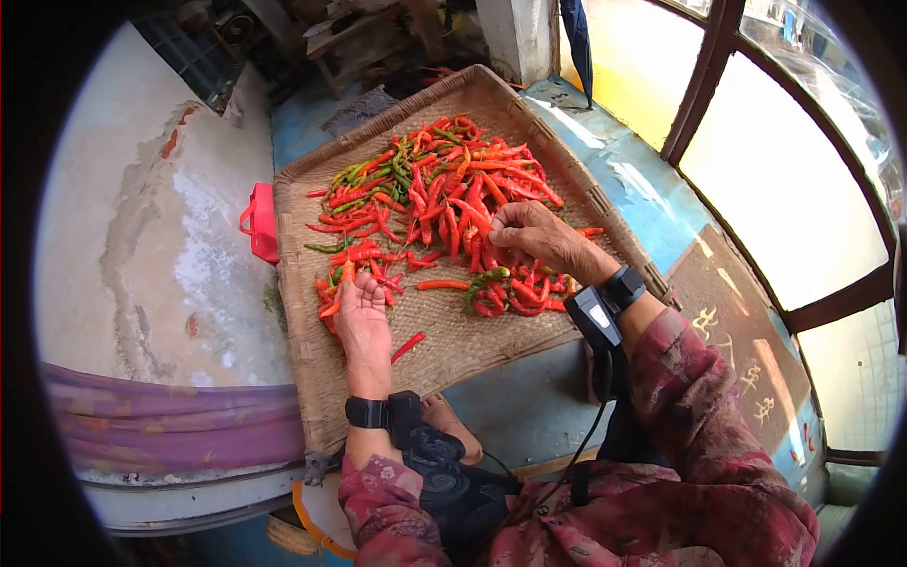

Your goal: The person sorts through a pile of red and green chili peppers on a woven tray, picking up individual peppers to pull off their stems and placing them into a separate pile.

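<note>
Red, orange and some green chili peppers (435, 194) lie heaped in a large woven tray (416, 354). My left hand (365, 321) rests palm up over a smaller pile on the tray's left side, its fingers loosely extended among the peppers. An orange pepper (349, 271) lies at its thumb tip. My right hand (537, 238) is over the right of the main heap, thumb and fingers pinched together at a red chili pepper (472, 215). The palm side of this hand is hidden. Below it sits another cluster of red peppers (529, 291) with a curled green one.
A single red pepper (408, 346) lies near the tray's front. A pink-red bag (260, 224) stands between the tray and the worn wall (198, 265). Framed windows (794, 170) and a brown mat (737, 331) are at right. A cable (590, 439) hangs from the right wrist device.
</note>
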`<state>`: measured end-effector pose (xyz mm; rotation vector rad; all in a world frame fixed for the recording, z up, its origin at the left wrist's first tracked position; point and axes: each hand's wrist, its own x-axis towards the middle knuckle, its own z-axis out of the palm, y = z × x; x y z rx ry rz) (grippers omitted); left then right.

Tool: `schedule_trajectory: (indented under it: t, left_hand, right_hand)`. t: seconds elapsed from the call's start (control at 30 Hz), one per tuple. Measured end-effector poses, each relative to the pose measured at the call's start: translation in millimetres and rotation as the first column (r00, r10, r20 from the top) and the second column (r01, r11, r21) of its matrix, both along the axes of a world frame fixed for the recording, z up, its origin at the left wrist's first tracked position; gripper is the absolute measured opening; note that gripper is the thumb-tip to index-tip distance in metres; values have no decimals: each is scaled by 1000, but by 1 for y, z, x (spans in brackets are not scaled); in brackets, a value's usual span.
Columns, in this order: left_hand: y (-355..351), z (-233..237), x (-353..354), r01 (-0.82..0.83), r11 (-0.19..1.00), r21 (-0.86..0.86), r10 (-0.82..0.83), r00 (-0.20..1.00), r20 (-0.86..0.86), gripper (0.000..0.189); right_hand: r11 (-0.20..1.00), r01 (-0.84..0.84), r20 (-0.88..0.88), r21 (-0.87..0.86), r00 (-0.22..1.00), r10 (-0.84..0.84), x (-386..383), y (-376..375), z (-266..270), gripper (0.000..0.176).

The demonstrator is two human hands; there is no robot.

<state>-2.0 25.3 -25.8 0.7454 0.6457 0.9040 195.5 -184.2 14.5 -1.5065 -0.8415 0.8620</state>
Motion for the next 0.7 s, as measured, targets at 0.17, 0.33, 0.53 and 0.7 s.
schedule_trajectory:
  t: [0.17, 0.33, 0.53, 0.7]
  left_hand:
    - [-7, 10, -12, 154, 981, -115, -158, 987, -23, 25]
    - [-67, 15, 10, 669, 737, 95, -636, 735, -234, 29]
    - [-77, 2, 14, 675, 730, 112, -631, 727, -270, 22]
    - [-45, 13, 5, 367, 921, 135, -352, 928, -118, 16]
  right_hand:
    - [984, 10, -466, 179, 881, 76, -4, 2, -1, 11]
    - [989, -139, -252, 50, 956, 147, -31, 14, -7, 9]
    - [989, -144, -218, 14, 965, 143, -41, 23, -10, 12]
    - [996, -1, -285, 89, 958, 27, -30, 20, -3, 15]
